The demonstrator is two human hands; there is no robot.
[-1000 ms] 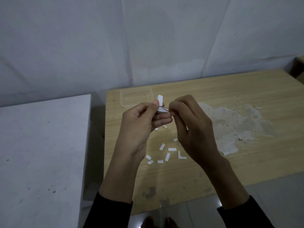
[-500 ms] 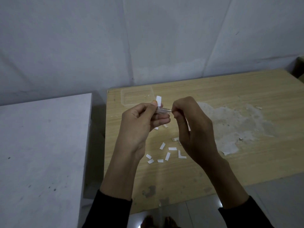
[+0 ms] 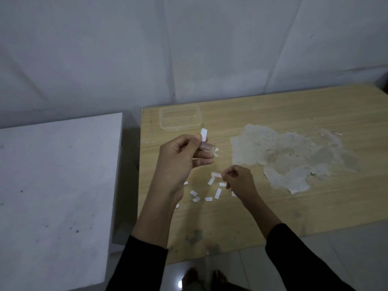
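Observation:
My left hand [image 3: 184,158] is raised over the wooden table [image 3: 273,206] and pinches a small clear packet [image 3: 207,147] with a white paper tab [image 3: 203,134] sticking up above the thumb. My right hand [image 3: 239,181] is lower, close to the tabletop, its fingers curled and pinching a small white strip [image 3: 216,174]. Several white paper strips [image 3: 212,192] lie scattered on the table between and below the hands.
A clear plastic container [image 3: 180,119] sits at the table's far left corner. A large patch of peeled surface [image 3: 289,156] covers the table's right middle. A white block-like surface [image 3: 56,196] stands left of the table, with a dark gap between. Feet show on the tiled floor.
My right hand has left the packet and dropped down toward the table, carrying a white strip. My left hand stays raised with the packet.

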